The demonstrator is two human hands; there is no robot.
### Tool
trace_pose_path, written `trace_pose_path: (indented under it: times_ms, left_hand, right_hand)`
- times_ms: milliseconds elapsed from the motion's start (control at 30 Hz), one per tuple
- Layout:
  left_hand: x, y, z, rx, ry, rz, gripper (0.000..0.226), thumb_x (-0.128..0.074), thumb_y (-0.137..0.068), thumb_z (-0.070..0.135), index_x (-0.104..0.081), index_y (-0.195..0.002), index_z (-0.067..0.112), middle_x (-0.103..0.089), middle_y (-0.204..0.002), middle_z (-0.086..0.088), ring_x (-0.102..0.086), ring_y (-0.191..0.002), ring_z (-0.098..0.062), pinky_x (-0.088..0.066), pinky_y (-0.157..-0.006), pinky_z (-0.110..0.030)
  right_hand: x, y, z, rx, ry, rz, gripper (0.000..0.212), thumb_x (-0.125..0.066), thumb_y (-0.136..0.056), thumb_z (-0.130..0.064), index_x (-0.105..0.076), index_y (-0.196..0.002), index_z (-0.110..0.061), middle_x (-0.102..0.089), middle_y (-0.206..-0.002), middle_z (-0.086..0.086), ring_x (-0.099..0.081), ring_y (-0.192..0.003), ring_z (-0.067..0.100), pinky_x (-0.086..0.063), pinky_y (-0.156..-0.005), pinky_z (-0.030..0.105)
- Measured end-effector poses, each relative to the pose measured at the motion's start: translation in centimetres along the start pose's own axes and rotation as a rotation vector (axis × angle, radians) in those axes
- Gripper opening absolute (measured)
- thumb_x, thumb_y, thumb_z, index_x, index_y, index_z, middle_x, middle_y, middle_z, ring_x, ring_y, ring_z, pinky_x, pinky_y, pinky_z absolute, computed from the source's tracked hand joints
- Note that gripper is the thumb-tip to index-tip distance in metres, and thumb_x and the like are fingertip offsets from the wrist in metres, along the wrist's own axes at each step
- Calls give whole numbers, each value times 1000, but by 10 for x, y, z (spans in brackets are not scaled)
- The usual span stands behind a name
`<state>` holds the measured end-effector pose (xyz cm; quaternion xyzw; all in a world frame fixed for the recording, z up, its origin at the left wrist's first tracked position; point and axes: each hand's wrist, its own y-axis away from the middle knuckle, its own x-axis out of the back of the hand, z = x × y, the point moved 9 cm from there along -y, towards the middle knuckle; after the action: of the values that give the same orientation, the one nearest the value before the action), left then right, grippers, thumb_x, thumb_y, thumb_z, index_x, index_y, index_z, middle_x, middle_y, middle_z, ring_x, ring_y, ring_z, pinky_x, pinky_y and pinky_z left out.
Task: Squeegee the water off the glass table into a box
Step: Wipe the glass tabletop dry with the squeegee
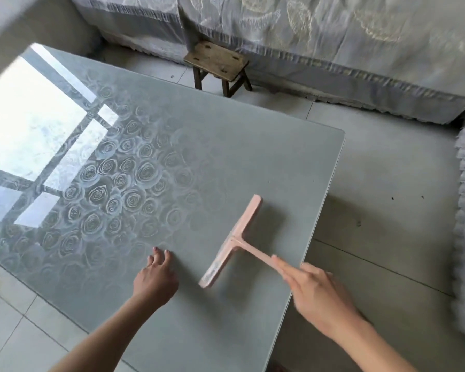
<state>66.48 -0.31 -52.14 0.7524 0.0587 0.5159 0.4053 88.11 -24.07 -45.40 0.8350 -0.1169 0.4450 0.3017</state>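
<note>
1. Glass table [226, 162]: left and near edges cut off; glare covers its far-left part; I cannot make out any water.
2. Pink squeegee [232, 241]: blade on the glass near the right edge, left of my grip.
3. My right hand [317, 294], blurred, clasps its handle.
4. My left hand [155, 277] rests spread on the glass, holding nothing.

Glass table [226, 146] with rose pattern — pink squeegee [232, 241] and left hand [156, 277] resting on it

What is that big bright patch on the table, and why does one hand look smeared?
Head view: the patch is a window's glare reflected on the glass table; the right hand and squeegee are motion-blurred; the left hand looks sharper.
</note>
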Motion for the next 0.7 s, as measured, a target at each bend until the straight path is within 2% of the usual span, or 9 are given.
trace_pose_path:
  times_ms: [100,167,233,300,367,433,533,633,700]
  left_hand:
    - [3,-1,3,2,11,-21,57,-30,-96,20,-14,-150,15,-2,-160,-12,-22,-143,-32,-33,-107,-39]
    - [3,0,2,13,30,-30,57,-32,-94,19,-16,-149,15,-4,-160,-12,-24,-142,-33,-34,-107,-40]
    - [3,0,2,32,41,-35,59,-34,-92,17,-18,-149,15,-5,-160,-13,-26,-141,-34,-35,-106,-40]
    - [2,-1,1,43,39,-28,60,-37,-91,18,-20,-148,15,-8,-159,-13,-28,-140,-33,-35,-105,-39]
    - [2,-4,0,41,41,-9,59,-38,-90,19,-24,-147,15,-13,-158,-13,-33,-138,-33,-37,-104,-38]
    - [5,-6,-1,36,33,29,55,-36,-92,23,-28,-146,17,-19,-158,-11,-40,-133,-32,-40,-100,-38]
    - [10,-3,-10,40,30,81,52,-36,-92,25,-32,-143,24,-24,-156,-3,-49,-125,-29,-43,-93,-34]
    - [10,-1,-15,43,71,107,51,-37,-90,25,-34,-141,29,-25,-156,3,-48,-127,-25,-44,-91,-32]
    - [14,-2,-17,37,129,127,52,-38,-89,25,-35,-140,35,-25,-156,9,-47,-130,-21,-43,-93,-31]
  right_hand:
    - [31,28,40,-49,-44,40,45,-30,-98,-44,-18,-136,-65,-43,-75,-6,-58,-72,17,-45,-61,32]
    - [34,36,55,-81,67,-18,46,-29,-98,-46,-14,-134,-68,-40,-72,-6,-53,-68,14,-40,-60,30]
    - [23,33,45,-77,140,-96,48,-28,-98,-44,-8,-136,-67,-36,-71,-7,-54,-71,16,-34,-60,29]
    - [8,12,18,-53,132,-116,50,-28,-99,-38,-7,-137,-63,-36,-73,-6,-60,-83,23,-31,-63,32]
    - [-6,-27,-15,-29,100,-99,51,-30,-99,-31,-14,-141,-56,-47,-81,-4,-61,-90,28,-33,-64,33]
    - [-16,-66,-51,-6,66,-103,50,-32,-99,-29,-21,-144,-49,-60,-99,6,-60,-98,31,-40,-71,35]
    - [-5,-107,-79,43,114,-111,45,-33,-100,-33,-28,-143,-47,-62,-111,10,-59,-103,33,-44,-80,36]
    - [22,-91,-58,123,200,-105,44,-28,-100,-37,-24,-141,-52,-61,-99,5,-59,-97,32,-42,-74,36]
    - [43,-67,-26,93,230,-104,45,-25,-100,-41,-16,-139,-59,-50,-83,-4,-59,-93,27,-37,-69,35]
